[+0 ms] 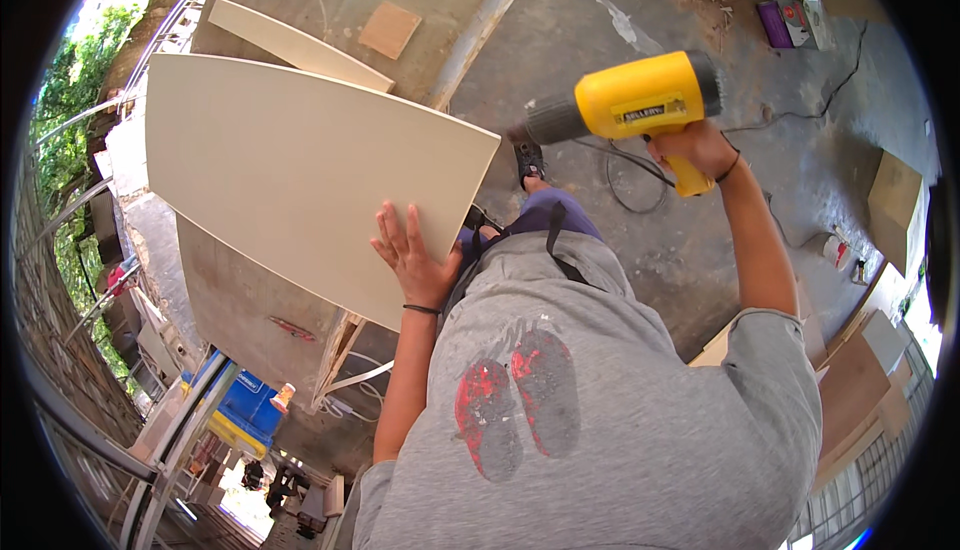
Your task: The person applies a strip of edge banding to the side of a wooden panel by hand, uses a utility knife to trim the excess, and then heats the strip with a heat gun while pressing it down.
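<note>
My right hand (700, 150) is wrapped round the handle of a yellow heat gun (640, 95), held out to the right. Its dark nozzle points left, toward the right edge of a large cream board (300, 165), with a small gap between them. The board lies on a worktable (235, 275) to my left and reaches past its edge toward me. On the board's near right part my left hand (412, 250) rests flat, fingers spread, holding nothing.
A narrow cream strip (300, 45) and a small square wood piece (390, 30) lie beyond the board. Red-handled pliers (291, 328) rest on the table. A cord (640, 190) loops over the floor. At lower left stands a blue container (250, 405); wood panels (865, 380) lean at right.
</note>
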Motion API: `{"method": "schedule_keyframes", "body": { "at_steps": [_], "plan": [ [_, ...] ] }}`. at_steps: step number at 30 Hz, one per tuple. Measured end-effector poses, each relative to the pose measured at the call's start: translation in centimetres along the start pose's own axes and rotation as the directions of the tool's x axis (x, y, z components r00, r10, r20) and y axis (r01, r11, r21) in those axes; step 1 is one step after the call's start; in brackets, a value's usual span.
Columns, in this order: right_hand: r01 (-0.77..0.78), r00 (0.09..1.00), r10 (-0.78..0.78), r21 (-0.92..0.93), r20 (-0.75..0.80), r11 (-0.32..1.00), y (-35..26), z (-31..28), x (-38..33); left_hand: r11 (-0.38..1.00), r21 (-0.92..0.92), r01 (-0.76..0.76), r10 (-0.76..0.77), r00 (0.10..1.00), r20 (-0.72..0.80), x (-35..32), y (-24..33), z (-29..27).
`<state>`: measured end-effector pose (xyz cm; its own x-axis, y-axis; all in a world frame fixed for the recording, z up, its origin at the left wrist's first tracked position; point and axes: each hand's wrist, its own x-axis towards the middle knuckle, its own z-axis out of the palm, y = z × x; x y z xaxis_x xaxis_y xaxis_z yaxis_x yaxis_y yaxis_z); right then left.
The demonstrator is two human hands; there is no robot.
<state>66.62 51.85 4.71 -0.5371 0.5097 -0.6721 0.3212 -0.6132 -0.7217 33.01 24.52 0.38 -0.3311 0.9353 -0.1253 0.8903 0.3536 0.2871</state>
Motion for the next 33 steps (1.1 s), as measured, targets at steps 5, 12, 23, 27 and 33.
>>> {"method": "schedule_keyframes", "body": {
  "at_steps": [5, 12, 23, 27, 33],
  "plan": [
    [0.011, 0.998, -0.016, -0.083, -0.059, 0.996, -0.6, 1.2, 1.4, 1.000, 0.006, -0.010, 0.010, 1.000, 0.008, -0.3, -0.5, 0.1],
    [-0.024, 0.997, 0.025, 0.016, -0.071, 1.000, 1.1, 1.1, -1.0, 1.000, -0.006, -0.015, 0.015, 1.000, 0.024, -0.9, -0.9, -0.2],
    [0.067, 0.989, -0.046, 0.150, -0.142, 0.986, 3.9, 4.1, -2.2, 0.995, -0.045, -0.093, 0.095, 0.994, 0.048, -1.2, -1.8, -0.7],
    [0.084, 0.984, -0.054, 0.172, -0.168, 0.982, 6.0, 4.9, -3.0, 0.994, -0.040, -0.102, 0.104, 0.993, 0.054, -1.7, -2.5, -0.5],
    [0.135, 0.960, -0.041, 0.330, -0.276, 0.934, 9.1, 8.3, -4.1, 0.991, -0.048, -0.127, 0.130, 0.989, 0.070, -2.6, -3.4, -0.6]
  ]
}}
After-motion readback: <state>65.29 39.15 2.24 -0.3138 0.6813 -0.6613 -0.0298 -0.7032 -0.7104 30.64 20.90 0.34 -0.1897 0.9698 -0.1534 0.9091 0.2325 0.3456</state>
